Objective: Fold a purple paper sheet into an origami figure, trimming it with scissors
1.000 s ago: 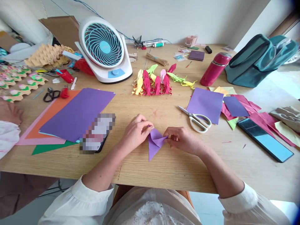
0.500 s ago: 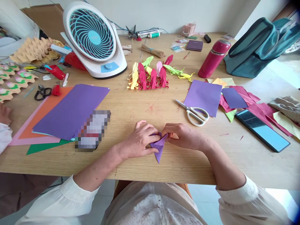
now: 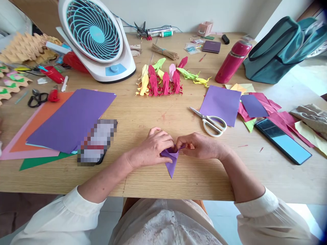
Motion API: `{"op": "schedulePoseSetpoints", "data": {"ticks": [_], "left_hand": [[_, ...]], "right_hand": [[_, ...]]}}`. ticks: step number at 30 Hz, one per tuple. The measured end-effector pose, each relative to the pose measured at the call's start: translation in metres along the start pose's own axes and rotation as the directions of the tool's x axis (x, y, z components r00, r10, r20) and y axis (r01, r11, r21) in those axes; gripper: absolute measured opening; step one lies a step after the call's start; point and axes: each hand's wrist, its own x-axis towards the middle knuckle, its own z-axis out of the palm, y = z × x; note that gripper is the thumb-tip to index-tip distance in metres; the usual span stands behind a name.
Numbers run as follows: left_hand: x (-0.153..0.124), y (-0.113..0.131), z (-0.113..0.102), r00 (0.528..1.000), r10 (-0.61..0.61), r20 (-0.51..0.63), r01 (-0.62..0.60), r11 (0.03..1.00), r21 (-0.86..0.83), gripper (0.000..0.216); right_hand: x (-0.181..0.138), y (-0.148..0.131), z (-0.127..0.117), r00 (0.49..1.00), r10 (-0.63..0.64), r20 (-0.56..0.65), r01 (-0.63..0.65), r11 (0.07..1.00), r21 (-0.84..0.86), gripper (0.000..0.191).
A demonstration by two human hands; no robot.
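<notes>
A small piece of folded purple paper (image 3: 171,167) lies on the table near its front edge, its pointed end toward me. My left hand (image 3: 156,147) grips its left side, thumb along the near face and fingers over the top. At the upper right, my right hand (image 3: 198,146) pinches a lifted flap of the same paper between thumb and forefinger. The fold between the hands is partly hidden by my fingers. Right of my hands lie white-handled scissors (image 3: 214,125), partly on a purple sheet (image 3: 221,104).
Folded paper figures (image 3: 165,83) stand farther back. A fan (image 3: 94,37) and stacked coloured sheets (image 3: 74,119) are at left, with a blurred phone (image 3: 97,143) beside them. At right are a pink bottle (image 3: 232,63), a teal bag (image 3: 270,54), paper scraps and another phone (image 3: 283,141).
The flap under my right fingers now stands more open, showing a wider fold. My hands stay on the paper. The whole view has shifted slightly, and the hand at the far left is mostly out of frame.
</notes>
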Motion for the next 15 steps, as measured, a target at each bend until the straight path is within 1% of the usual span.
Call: {"op": "schedulePoseSetpoints", "data": {"ticks": [4, 6, 9, 12, 15], "left_hand": [[0.0047, -0.0017, -0.0028, 0.999, 0.004, 0.033, -0.004, 1.000, 0.004, 0.037], [0.0059, -0.0033, -0.0034, 0.999, 0.009, 0.040, -0.009, 1.000, -0.001, 0.036], [0.0061, -0.0060, -0.0031, 0.999, 0.008, 0.034, -0.008, 1.000, -0.002, 0.036], [0.0052, -0.0074, -0.0021, 0.999, 0.009, 0.038, -0.010, 1.000, 0.007, 0.034], [0.0039, -0.0065, -0.0015, 0.999, -0.013, 0.039, 0.012, 1.000, 0.019, 0.034]], "right_hand": [[0.0015, -0.0033, 0.0009, 1.000, 0.016, -0.006, -0.017, 1.000, -0.023, 0.011], [0.0016, -0.0045, 0.0016, 1.000, 0.016, -0.003, -0.016, 0.999, -0.029, 0.011], [0.0014, -0.0031, 0.0022, 1.000, -0.001, -0.018, 0.001, 1.000, -0.010, 0.010], [0.0011, 0.0012, 0.0027, 0.998, -0.035, -0.045, 0.034, 0.999, -0.027, 0.004], [0.0000, 0.0045, 0.0027, 0.996, -0.060, -0.072, 0.055, 0.996, -0.066, 0.009]]}}
